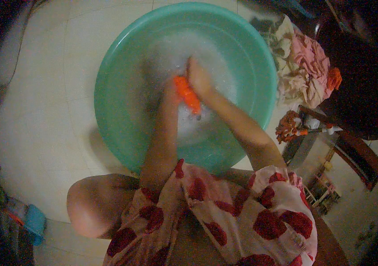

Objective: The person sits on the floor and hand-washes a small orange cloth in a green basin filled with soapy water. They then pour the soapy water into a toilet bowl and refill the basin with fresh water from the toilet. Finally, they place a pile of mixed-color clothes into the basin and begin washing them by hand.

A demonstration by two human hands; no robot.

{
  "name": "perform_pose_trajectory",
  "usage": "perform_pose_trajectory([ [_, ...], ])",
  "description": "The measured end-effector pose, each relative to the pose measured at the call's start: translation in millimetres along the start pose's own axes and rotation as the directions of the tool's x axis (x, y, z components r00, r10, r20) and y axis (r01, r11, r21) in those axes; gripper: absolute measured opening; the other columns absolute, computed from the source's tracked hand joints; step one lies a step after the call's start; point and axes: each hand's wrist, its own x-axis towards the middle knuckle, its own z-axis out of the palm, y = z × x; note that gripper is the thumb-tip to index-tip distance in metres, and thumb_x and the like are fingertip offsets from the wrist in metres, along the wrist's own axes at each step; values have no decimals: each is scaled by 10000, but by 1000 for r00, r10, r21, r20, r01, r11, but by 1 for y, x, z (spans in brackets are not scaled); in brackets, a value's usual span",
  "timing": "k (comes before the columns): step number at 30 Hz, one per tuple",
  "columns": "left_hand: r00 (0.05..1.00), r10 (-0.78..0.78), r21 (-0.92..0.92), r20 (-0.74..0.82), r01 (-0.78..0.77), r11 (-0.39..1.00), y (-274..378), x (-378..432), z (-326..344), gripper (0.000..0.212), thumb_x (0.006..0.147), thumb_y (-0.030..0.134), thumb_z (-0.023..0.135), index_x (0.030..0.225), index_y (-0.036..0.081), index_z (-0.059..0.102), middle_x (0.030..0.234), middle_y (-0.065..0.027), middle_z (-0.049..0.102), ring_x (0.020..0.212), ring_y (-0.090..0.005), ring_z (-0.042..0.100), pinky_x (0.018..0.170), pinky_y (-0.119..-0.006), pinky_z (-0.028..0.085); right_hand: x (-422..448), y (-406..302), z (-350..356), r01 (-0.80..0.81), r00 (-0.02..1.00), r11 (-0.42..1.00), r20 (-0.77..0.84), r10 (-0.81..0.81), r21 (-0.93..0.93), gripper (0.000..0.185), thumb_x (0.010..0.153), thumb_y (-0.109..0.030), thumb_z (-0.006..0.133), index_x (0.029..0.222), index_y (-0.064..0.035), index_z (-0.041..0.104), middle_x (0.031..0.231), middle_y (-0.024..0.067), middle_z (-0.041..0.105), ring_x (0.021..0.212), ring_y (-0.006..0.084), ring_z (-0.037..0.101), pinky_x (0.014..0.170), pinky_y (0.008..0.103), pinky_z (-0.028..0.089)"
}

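A large round green plastic tub [258, 89] stands on the floor before me, with foamy water [220, 56] in it. Between my two hands is a bright orange cloth [187, 94], bunched up and partly hanging toward me. My left hand [174, 84] grips it from the left, its fingers blurred and mostly hidden. From the right, my right hand [199, 75] is closed against the same cloth with its knuckles turned up. Both hands are low over the suds. What lies beneath the foam is hidden.
A heap of pink and cream cloths [308, 66] lies right of the tub. Nearer are a reddish-brown mop-like bundle [288, 128] and wooden furniture [358, 156]. A blue plastic container [35, 223] stands at lower left on the tiled floor [42, 126]. My bent knee [92, 206] is beside the tub.
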Motion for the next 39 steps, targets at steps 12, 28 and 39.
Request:
perform_pose_trajectory([
  [12,999,36,19,1,-36,999,10,7,-9,304,830,291,434,1014,59,504,929,-66,535,845,-197,505,744,-332,425,-16,-65,5,96,993,980,-84,-82,174,336,843,-265,314,859,4,515,681,217,547,641,362,527,580,451,411],
  [28,999,24,-7,26,-23,1000,10,-2,-16,303,846,270,406,1044,55,485,957,-74,523,886,-212,493,778,-345,408,-36,-76,1,175,982,974,-101,-161,144,314,834,-261,357,969,-7,483,776,209,563,698,343,549,614,467,425],
  [39,993,-54,35,102,50,998,1,16,-33,297,824,298,436,1010,79,511,916,-70,539,854,-209,517,752,-341,424,16,-29,-15,-124,988,971,63,139,-204,299,829,-162,322,1045,0,450,871,231,553,774,377,555,656,463,442],
])
